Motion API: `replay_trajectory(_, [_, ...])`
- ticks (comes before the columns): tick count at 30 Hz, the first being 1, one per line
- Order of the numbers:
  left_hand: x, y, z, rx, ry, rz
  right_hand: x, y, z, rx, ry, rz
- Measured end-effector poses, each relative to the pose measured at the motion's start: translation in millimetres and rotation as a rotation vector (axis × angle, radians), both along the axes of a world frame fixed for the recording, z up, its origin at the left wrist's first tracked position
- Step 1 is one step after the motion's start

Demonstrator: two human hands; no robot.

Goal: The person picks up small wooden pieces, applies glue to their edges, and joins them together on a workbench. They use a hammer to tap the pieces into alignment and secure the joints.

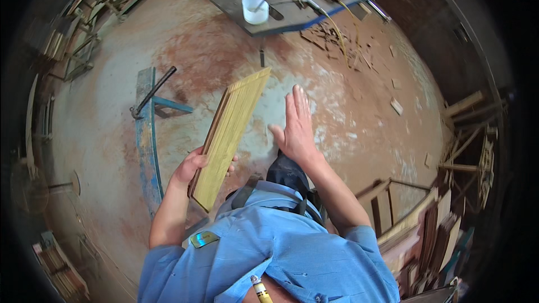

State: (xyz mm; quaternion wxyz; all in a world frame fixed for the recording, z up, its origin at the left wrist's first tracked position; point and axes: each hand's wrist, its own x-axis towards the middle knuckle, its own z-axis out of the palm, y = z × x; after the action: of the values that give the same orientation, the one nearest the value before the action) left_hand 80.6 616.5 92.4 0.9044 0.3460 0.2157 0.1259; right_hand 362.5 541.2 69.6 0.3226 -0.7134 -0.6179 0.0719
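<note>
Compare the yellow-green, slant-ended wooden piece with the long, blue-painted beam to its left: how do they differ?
Finish: the wooden piece is yellow-green with lengthwise lines; the blue beam has worn, patchy paint.
Support: the wooden piece is gripped in the left hand; the blue beam is unheld, with a dark-handled hammer lying across it.
Shape: the wooden piece has slanted ends; the blue beam has a side arm.
Both are long and narrow.
</note>
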Motion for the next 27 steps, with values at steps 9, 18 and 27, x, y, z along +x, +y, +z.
replay_trajectory(9, [64, 43, 5, -0.095, 0.156, 0.225, 58, 125, -8, 0.055, 0.020, 0.377])
replay_trajectory(18, [85, 92, 0, 0.343, 0.486, 0.371, 194, 218, -39, -0.260, 0.965, -0.171])
replay_trajectory(27, [64, 170, -9, 0.485, 0.591, 0.339, 218, 347, 3, -0.196, 1.185, -0.234])
